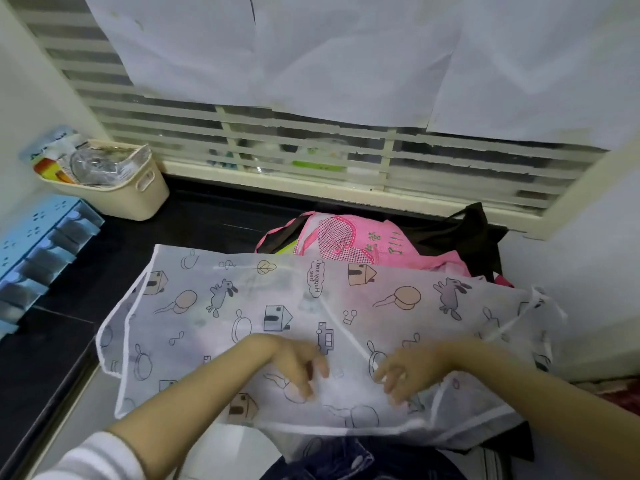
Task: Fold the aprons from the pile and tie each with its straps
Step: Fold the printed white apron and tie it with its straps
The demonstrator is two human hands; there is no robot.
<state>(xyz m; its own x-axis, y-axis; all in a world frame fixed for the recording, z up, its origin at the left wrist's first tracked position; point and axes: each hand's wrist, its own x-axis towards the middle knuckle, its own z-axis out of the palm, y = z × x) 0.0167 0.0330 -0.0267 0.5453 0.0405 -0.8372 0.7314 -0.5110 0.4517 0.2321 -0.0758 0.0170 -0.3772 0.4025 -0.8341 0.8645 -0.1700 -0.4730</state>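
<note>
- Nearest, striped sleeve (93, 455) of left arm, at bottom edge.
- Left hand (298, 365) and right hand (405, 372) both on printed apron (277, 306), fingers loosely spread, gripping nothing; probably flattening it for first fold.
- Apron spread across dark counter (207, 216), near edge hanging toward lap, white strap (512, 327) loose at right.
- Behind, partly under it, pile with pink apron (346, 237), not yet folded.
- Writing: "Happy" in a bubble, upside down; green Chinese characters on pink, too small to read.
</note>
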